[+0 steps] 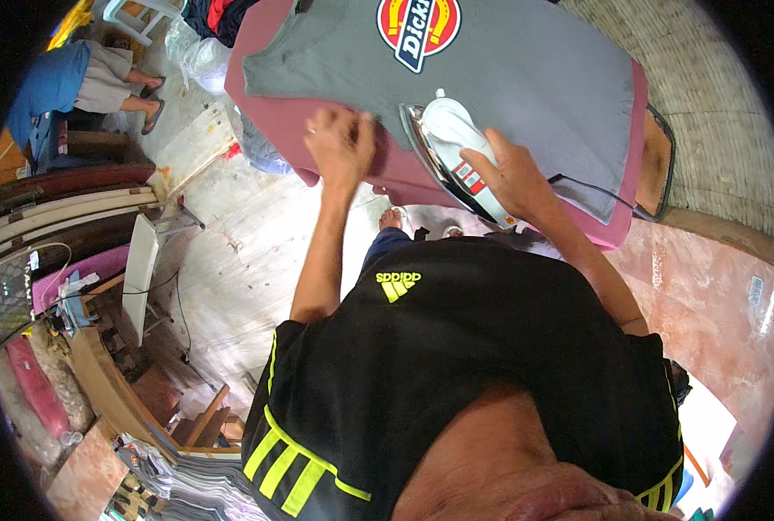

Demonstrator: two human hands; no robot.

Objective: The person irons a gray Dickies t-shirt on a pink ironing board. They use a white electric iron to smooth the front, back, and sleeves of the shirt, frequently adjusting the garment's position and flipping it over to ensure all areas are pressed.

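We see the right hand (515, 176) wrapped on the iron (449, 126), its thumb and fingers closed around the white handle. From that grip the iron reaches away to the left and a little forward, its silver sole edge turned toward our left side; whether the sole is touching the cloth, we cannot tell.

The grey garment (534, 95) lies spread ahead of the grip and out to its right, with a round badge (420, 26) in red and yellow well forward of the iron. Beneath it, a dusky pink cover (287, 130) shows to the left of the grip and along the near edge.

Our left hand (342, 149) is across from the iron, left of the grip and clear of it — blurred, fingers bent, right by the garment's near edge. We cannot tell whether those fingers pinch the cloth or merely rest there. A black cord (591, 184) lies just right of the grip — over the garment's near corner.
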